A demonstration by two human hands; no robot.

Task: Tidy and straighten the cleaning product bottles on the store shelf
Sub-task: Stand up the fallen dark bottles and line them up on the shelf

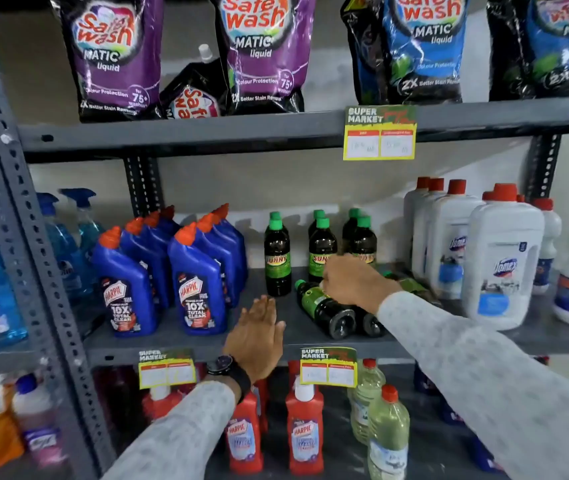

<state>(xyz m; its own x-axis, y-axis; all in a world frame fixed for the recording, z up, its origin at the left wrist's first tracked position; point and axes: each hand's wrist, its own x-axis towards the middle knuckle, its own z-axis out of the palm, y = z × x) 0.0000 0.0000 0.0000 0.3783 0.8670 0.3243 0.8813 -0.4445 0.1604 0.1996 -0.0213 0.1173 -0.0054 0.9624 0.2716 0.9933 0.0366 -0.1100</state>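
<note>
On the middle shelf of a grey metal rack, the right hand reaches in from the right and rests on top of a dark bottle with a green label that lies on its side, cap toward the back left and base toward the shelf's front edge. The fingers of this hand curl down over the bottle's upper part, though whether they actually clamp it cannot be told from this angle. A second fallen bottle lies just beside the first, mostly hidden under the wrist. Behind them stand several upright dark bottles with green caps in short rows. The left hand hovers at the front of the shelf, palm down, fingers straight and together, holding nothing; a dark watch sits on its wrist. To the left of it stand blue bottles with orange caps in two rows, upright. To the right of the fallen bottles stand large white jugs with red caps. Yellow price tags hang from the shelf's front edge. On the shelf above, purple and blue detergent pouches stand, with one small pouch leaning between two purple ones. Below, red bottles stand.
</note>
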